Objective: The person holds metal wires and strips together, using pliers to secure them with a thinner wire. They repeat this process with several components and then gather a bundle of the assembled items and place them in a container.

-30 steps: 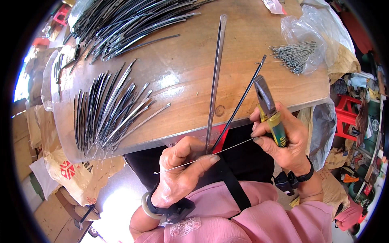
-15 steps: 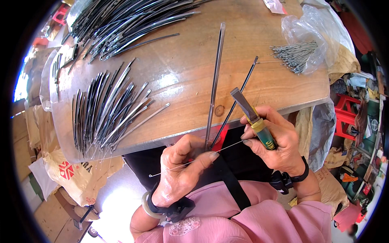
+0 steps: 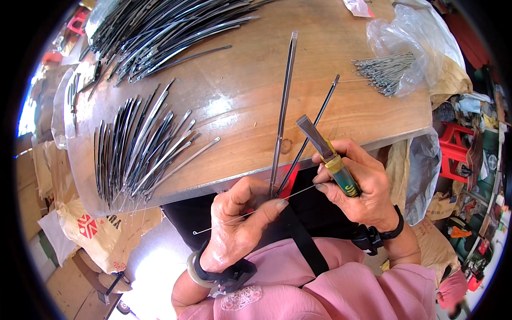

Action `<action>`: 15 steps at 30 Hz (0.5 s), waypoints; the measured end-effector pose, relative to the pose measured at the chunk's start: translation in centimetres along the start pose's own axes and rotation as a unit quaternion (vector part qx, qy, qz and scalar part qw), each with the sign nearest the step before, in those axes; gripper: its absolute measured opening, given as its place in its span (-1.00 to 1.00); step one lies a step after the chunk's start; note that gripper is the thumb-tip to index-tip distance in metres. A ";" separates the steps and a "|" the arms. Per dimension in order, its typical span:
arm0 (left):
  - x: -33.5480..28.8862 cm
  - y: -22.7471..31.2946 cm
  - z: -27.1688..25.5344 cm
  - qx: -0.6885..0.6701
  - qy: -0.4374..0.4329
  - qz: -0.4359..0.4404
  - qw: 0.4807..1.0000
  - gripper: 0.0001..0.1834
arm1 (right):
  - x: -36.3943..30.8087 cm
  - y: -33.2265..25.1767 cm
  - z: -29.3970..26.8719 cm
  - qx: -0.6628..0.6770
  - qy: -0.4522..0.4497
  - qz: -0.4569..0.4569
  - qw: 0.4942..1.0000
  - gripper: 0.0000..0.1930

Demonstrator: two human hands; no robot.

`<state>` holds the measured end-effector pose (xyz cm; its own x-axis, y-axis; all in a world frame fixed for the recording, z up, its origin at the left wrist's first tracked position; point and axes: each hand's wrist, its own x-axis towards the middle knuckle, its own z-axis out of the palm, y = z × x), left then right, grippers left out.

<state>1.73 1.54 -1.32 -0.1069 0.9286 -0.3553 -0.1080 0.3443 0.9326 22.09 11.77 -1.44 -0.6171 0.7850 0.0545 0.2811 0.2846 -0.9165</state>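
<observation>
Now my left hand (image 3: 240, 224) pinches two metal strips (image 3: 281, 114) and a thin wire (image 3: 250, 213) at the table edge (image 3: 224, 181); my right hand (image 3: 357, 186) grips a chisel (image 3: 328, 154). Beyond, a plastic bag (image 3: 410, 32) holds more wires (image 3: 381, 69).

The tool (image 3: 329, 156) has a green handle with a yellow-gold band and a dull grey-brown blade, and the thin wire (image 3: 250, 212) beside it is pale silver. The wooden table (image 3: 240, 106) is warm brown with a visible grain and one dark knot; the metal strips (image 3: 140, 146) on it are dark grey to black with bright silver edges. The plastic bag (image 3: 410, 32) is clear, the garment (image 3: 341, 290) is pink, both wrist straps (image 3: 224, 274) are black, and the sack (image 3: 101, 234) is tan with a red printed mark.
</observation>
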 end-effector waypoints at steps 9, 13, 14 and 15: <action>-0.2 0.2 0.0 -0.015 0.017 -0.035 0.999 -0.86 | 0.0 -0.1 0.3 -0.006 -0.003 0.007 1.000 -0.87; -0.1 -0.1 0.0 -0.015 0.018 -0.041 0.999 -0.87 | 0.0 -0.2 0.6 -0.008 -0.003 0.011 1.000 -0.86; -0.1 0.0 0.0 -0.016 0.020 -0.042 0.999 -0.87 | 0.0 -0.2 0.6 -0.014 -0.003 0.009 1.000 -0.86; -0.1 0.0 0.1 -0.022 0.021 -0.046 0.998 -0.87 | 0.0 -0.2 0.6 -0.021 -0.004 0.008 1.000 -0.85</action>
<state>1.83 1.52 -1.26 -0.1352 0.8861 -0.4433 -0.1620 0.4216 0.8922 21.58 11.36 -1.55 -0.6177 0.7855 0.0378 0.3207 0.2956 -0.8999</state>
